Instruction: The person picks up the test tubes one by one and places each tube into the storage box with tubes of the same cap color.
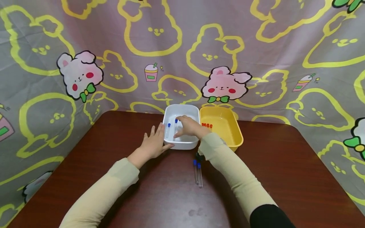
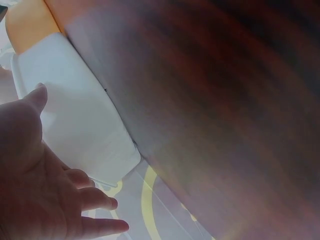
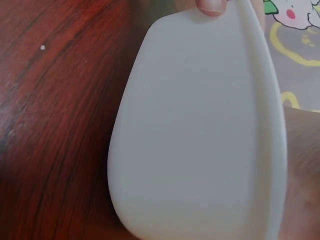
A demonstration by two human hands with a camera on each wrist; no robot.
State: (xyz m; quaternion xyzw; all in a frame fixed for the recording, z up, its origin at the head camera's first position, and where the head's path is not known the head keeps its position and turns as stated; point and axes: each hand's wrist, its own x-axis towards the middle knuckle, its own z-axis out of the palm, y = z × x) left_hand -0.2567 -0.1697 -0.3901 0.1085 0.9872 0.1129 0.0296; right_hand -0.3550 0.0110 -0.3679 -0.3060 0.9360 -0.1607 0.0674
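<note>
My left hand [image 1: 153, 143] rests at the left rim of a white plastic bin [image 1: 184, 145], fingers straight and spread, thumb along its near side. In the left wrist view the thumb lies against the bin's wall. My right hand [image 1: 188, 127] reaches into the bin with thumb and fingers apart. Between its fingertips and thumb lies a clear tube with a blue cap [image 1: 176, 121]. To the left, a second blue-capped tube [image 1: 169, 125] lies in the bin. The right wrist view shows mostly the bin's outer wall [image 3: 195, 125] and a fingertip at its edge.
A yellow bin [image 1: 238, 136] stands against the white one's right side, holding several red-capped tubes [image 1: 207, 125]. Two blue-capped tubes [image 1: 197, 174] lie on the dark wooden table [image 1: 159, 196] below the right forearm. A patterned cloth [image 1: 171, 63] hangs behind.
</note>
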